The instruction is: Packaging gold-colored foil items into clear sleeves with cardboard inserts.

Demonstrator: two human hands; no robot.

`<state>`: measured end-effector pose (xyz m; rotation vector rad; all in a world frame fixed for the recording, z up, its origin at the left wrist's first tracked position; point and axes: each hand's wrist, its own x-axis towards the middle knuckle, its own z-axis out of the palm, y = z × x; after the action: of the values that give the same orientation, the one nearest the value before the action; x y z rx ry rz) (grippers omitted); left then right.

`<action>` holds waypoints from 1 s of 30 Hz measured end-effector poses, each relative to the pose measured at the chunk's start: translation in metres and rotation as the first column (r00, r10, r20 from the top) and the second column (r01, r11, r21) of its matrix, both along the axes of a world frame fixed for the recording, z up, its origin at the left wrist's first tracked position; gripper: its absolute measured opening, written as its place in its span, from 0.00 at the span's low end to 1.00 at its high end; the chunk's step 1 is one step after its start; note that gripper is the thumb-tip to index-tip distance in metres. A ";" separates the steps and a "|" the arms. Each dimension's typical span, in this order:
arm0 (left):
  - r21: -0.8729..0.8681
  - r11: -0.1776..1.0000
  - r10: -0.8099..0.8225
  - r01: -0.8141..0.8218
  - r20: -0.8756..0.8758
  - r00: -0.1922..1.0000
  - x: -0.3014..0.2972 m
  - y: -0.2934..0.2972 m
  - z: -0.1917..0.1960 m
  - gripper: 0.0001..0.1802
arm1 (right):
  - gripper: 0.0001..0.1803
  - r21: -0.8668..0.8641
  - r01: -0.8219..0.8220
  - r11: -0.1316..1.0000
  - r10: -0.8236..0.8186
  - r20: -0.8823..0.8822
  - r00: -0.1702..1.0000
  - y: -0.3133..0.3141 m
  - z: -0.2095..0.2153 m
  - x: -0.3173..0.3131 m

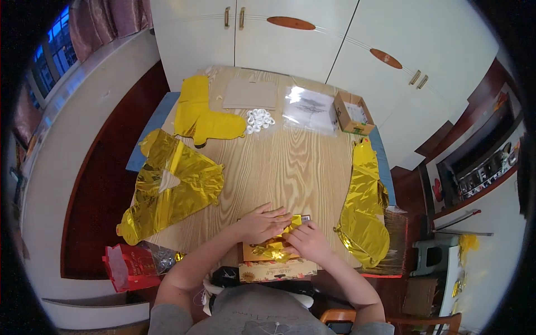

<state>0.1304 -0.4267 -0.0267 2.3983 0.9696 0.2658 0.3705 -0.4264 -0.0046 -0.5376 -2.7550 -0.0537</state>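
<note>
My left hand (263, 224) lies flat, fingers stretched out, across a shiny gold foil balloon (274, 251) that looks flat and folded. Beside it, my right hand (309, 242) has its fingers bent down onto the same foil, closed at its edge. Under the foil is a yellow-orange printed package (279, 270) at the table's near edge, its lower part sticking out toward me. Part of the foil is hidden beneath both hands.
Flat gold foil balloons lie around the wooden table (285, 167): a triangular one (195, 192), an L-shaped one (195, 114) and a long one (365, 206). Behind are white rings (259, 120), grey-brown card (250, 94), clear plastic sheet (307, 111) and an open carton (354, 113). A red bag (131, 271) stands left.
</note>
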 end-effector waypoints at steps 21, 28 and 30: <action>-0.045 0.999 -0.029 0.028 -0.024 0.999 -0.002 0.005 -0.004 0.32 | 0.09 0.250 0.012 0.968 0.013 -0.100 0.995 -0.003 0.009 -0.022; -0.070 0.997 -0.019 0.020 0.013 1.000 -0.001 0.003 0.004 0.31 | 0.08 0.375 0.035 0.926 -0.018 -0.050 0.999 -0.011 0.009 -0.027; -0.064 0.998 -0.017 0.019 0.025 1.000 -0.002 0.004 -0.002 0.31 | 0.08 0.369 0.016 0.929 -0.006 -0.028 1.000 -0.014 0.008 -0.027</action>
<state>0.1288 -0.4228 -0.0290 2.3389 0.9308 0.2533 0.3439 -0.4406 0.0032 -0.4437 -2.6216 -0.5520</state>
